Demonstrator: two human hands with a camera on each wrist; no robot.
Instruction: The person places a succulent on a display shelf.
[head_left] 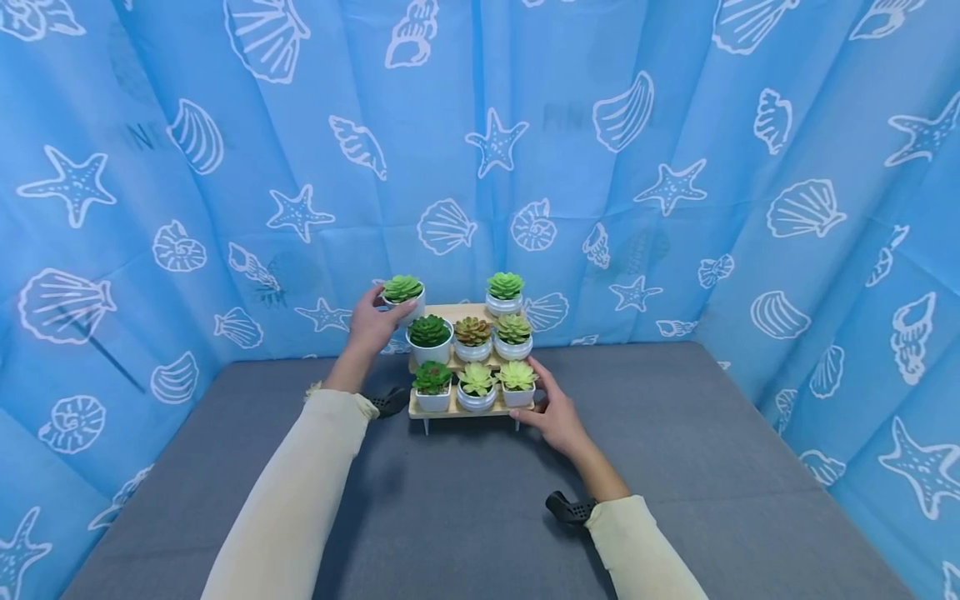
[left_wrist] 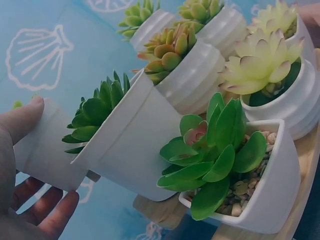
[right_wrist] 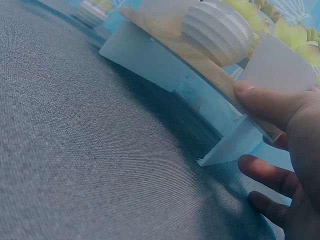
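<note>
My left hand point(head_left: 372, 323) grips a white pot with a light green succulent point(head_left: 402, 289) at the top left of a tiered wooden stand point(head_left: 472, 411). In the left wrist view its thumb and fingers lie around that white pot point(left_wrist: 50, 145). Whether the pot touches the top tier is hidden. My right hand point(head_left: 558, 419) holds the stand's lower right corner, thumb on the front edge of the bottom board point(right_wrist: 215, 72) and a finger under it. Just above that thumb sits a square white pot with a pale succulent point(head_left: 517, 382).
Another succulent point(head_left: 505, 287) stands at the top right. The middle tier bears a dark green plant point(head_left: 430, 331), a reddish one point(head_left: 473, 331) and a light green one point(head_left: 513, 328). Below are more pots. A shell-print curtain point(head_left: 495, 208) hangs behind the grey tabletop point(head_left: 480, 517).
</note>
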